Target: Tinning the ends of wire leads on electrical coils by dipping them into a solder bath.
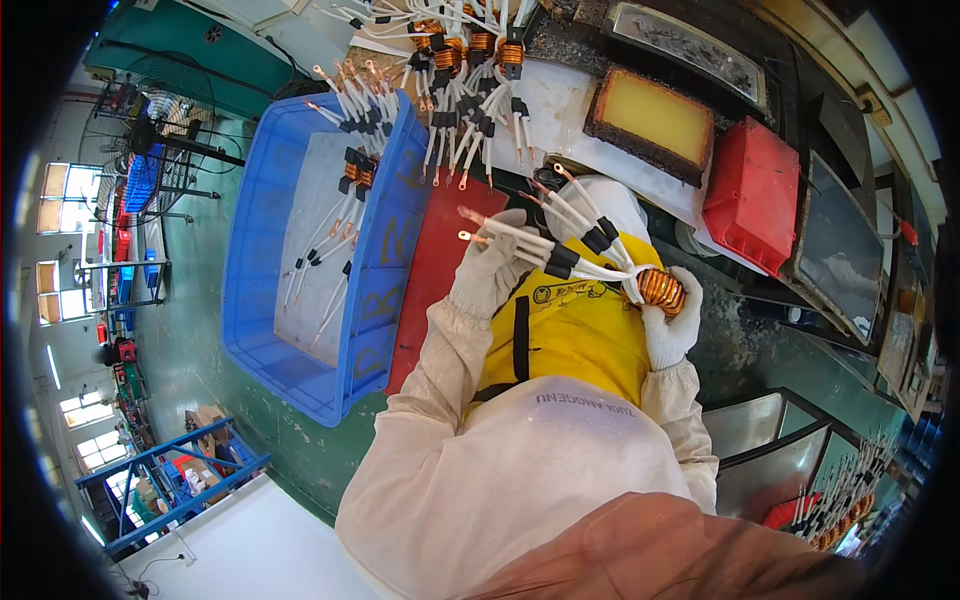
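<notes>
A copper-wound ring coil (661, 290) with white sleeved leads and black bands is held in front of my yellow apron (570, 330). My right hand (676, 325), in a white glove, is wrapped round the coil from its right side. White-gloved too, my left hand (492, 268) is closed on one pair of the leads, near the bare copper ends and ring lugs. Another pair of leads (588, 220) points up and away, free of both hands. Part of my left fingers is hidden behind the leads.
Left of me stands a blue crate (372, 290) with similar coils inside, beside a red surface (440, 240). More coils (480, 45) are heaped on the bench ahead. A dark-rimmed tray with a yellow block (650, 115) and a red bin (752, 195) sit to the right.
</notes>
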Tool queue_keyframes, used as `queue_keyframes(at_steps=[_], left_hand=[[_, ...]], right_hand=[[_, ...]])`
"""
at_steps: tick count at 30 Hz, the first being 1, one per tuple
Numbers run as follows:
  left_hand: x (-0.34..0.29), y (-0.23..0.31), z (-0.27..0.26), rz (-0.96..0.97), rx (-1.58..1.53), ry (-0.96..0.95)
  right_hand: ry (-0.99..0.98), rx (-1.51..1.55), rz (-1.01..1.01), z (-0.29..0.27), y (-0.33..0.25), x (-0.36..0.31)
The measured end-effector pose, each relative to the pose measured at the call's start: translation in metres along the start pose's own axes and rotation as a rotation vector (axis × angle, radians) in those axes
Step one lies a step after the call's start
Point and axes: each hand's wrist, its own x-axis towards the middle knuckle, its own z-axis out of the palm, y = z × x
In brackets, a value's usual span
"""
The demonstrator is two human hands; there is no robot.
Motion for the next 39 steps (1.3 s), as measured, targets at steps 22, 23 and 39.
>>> queue_keyframes(at_steps=[22,23,39], left_hand=[[0.063,-0.059,-0.003,-0.231,0.045,-0.412],[0.064,-0.061,-0.007,-0.238,-0.003,-0.383],[0.044,-0.016,-0.01,-0.13,-0.183,0.01]], right_hand=[[-0.033,-0.032,-0.228,-0.003,0.002,0.005],[-0.027,-0.055,-0.248,-0.003,0.001,0.006],[-0.021,0.007,-0.199,-0.007,0.006,0.008]])
